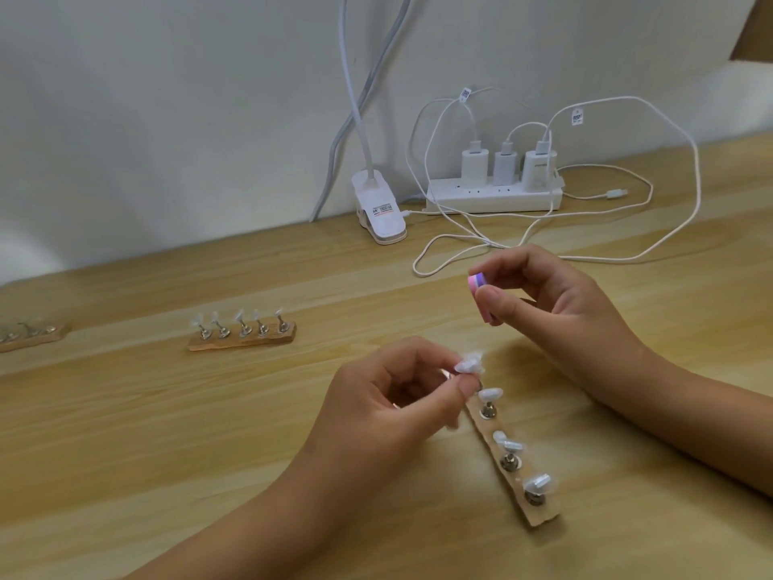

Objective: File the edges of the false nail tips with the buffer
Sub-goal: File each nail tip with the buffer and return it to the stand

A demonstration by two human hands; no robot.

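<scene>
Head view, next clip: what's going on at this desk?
A person is working on false nails at a wooden table. The left hand pinches the nail tip at the far end of a wooden holder strip, which carries three more tips. The right hand holds a pink and purple buffer raised above it, clear of the tip. A second holder with five tips stands farther left.

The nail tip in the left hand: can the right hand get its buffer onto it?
Probably yes. The right hand holds the buffer close to the nail tip, with nothing between them, and the left hand pinches it so that its far edge stays exposed.
</scene>
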